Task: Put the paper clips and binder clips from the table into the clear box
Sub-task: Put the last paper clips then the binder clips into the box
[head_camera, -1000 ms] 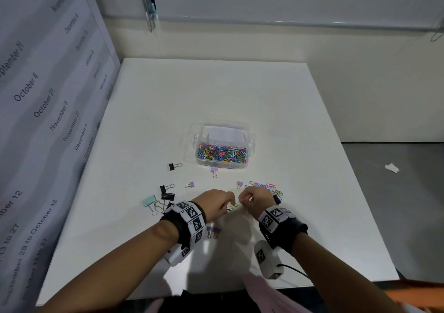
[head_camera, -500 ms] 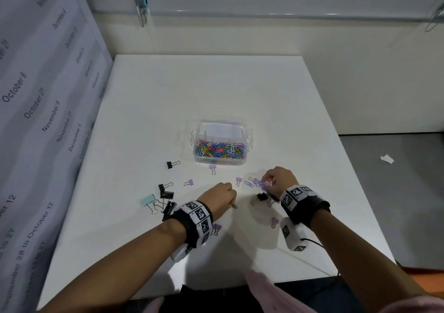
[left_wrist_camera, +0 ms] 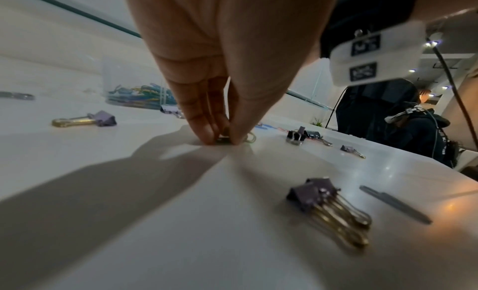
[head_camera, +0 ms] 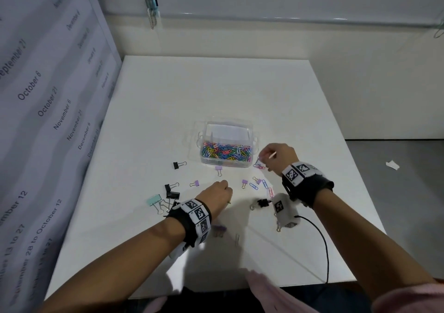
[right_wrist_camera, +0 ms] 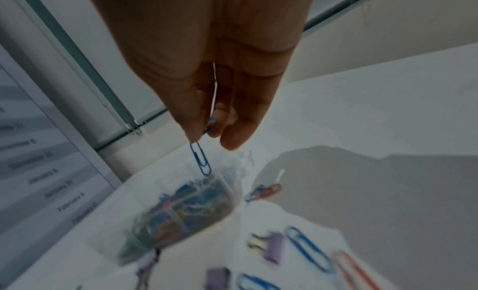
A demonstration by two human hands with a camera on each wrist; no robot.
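Note:
The clear box [head_camera: 249,130] stands mid-table, holding a heap of coloured paper clips [head_camera: 225,151]. My right hand [head_camera: 263,155] hovers just off the box's right end and pinches a blue paper clip [right_wrist_camera: 200,161], which dangles above the box [right_wrist_camera: 181,202]; a white clip [right_wrist_camera: 214,85] lies along its fingers. My left hand [head_camera: 217,192] is down on the table in front of the box, fingertips [left_wrist_camera: 207,132] pinching a small clip [left_wrist_camera: 224,139]. Purple binder clips [head_camera: 218,168] [left_wrist_camera: 313,194], blue paper clips [head_camera: 253,186] and black binder clips [head_camera: 171,193] lie scattered round both hands.
A mint binder clip [head_camera: 153,200] lies at the left among black ones. A panel printed with dates [head_camera: 48,110] walls the table's left side. A cable [head_camera: 322,240] trails from my right wrist to the front edge. A person [left_wrist_camera: 419,120] sits beyond the table.
My right hand has risen from the loose clips and moved forward to the box's right end, carrying paper clips. My left hand stays low on the table, slightly further forward.

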